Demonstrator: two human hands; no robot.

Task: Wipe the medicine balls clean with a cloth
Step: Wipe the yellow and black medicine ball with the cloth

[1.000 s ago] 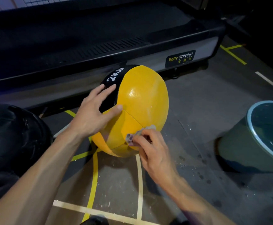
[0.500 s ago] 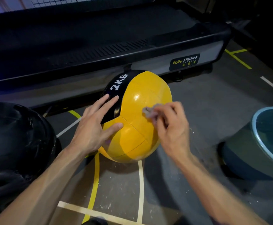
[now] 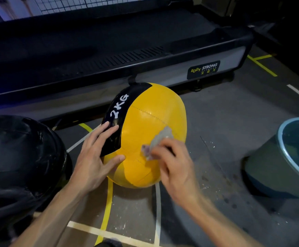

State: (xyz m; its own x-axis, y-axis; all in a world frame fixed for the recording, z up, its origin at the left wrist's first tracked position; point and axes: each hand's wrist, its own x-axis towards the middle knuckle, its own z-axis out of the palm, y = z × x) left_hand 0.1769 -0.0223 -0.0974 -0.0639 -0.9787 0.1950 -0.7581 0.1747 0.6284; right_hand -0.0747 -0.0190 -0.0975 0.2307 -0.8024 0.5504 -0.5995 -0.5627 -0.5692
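Observation:
A yellow medicine ball (image 3: 154, 122) with a black band marked "2KG" rests on the grey floor at the centre of the head view. My left hand (image 3: 95, 155) lies flat on the ball's left side, fingers spread over the black band and thumb on the yellow panel. My right hand (image 3: 173, 168) presses a small grey cloth (image 3: 158, 142) against the ball's front right face; the hand is motion-blurred. A large black ball (image 3: 20, 166) sits at the left edge.
A treadmill base (image 3: 109, 56) with a "Body Strong" label runs across the back, just behind the yellow ball. A round blue-rimmed basin (image 3: 284, 157) stands on the floor at the right. Yellow and white floor lines cross beneath the ball.
My right hand with the cloth moved up the ball's front, then slid back down and right. The ball turned under my left hand, showing more of the black band.

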